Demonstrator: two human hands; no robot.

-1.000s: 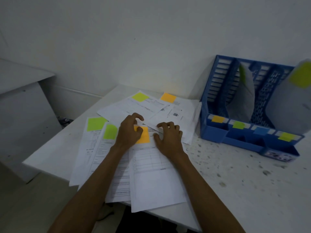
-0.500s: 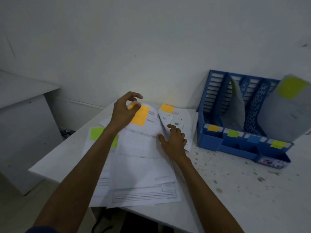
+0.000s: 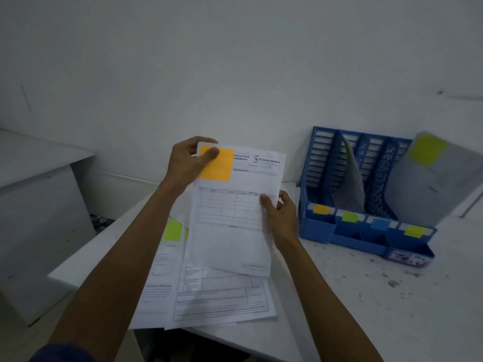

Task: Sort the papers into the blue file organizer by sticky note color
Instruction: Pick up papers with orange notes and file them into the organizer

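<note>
left hand (image 3: 189,163): pinches the top-left corner of the held sheet (image 3: 235,226). Thumb on the front face, fingers curled behind.
right hand (image 3: 283,218): grips the sheet's right edge about halfway down. Thumb on the front, fingers behind.
held sheet: printed form with a table grid and a logo at top right. Off the bench (image 3: 366,309), roughly upright, facing the camera, tilted slightly. It hangs over the paper pile (image 3: 222,296) and sits left of the organizer, apart from it.
orange sticky note (image 3: 219,167): on the top-left corner of the held sheet, its upper-left part under the left thumb.
blue file organizer (image 3: 320,155): on the bench at right, back against the wall (image 3: 235,61). Front tabs left to right: orange tab (image 3: 321,209), green tab (image 3: 349,217), blue tab (image 3: 379,223), yellow tab (image 3: 414,231).
green-tab slot: one sheet (image 3: 350,184) leaning inside, a strip of green at its top edge.
yellow-tab slot: sheet (image 3: 431,189) leaning out to the right with a yellow-green note (image 3: 428,150) near its top. Blurred.
organizer front-right corner: small tray (image 3: 407,257) with a printed label, too blurred to read.
paper pile: several overlapping forms flat on the bench below the held sheet, hanging over the near edge. One green sticky note (image 3: 172,231) shows at the left.
bench: white, speckled with dirt on the right.
surroundings: white cabinet (image 3: 39,205) at left, dark blue sleeve (image 3: 62,354) on the left arm.
</note>
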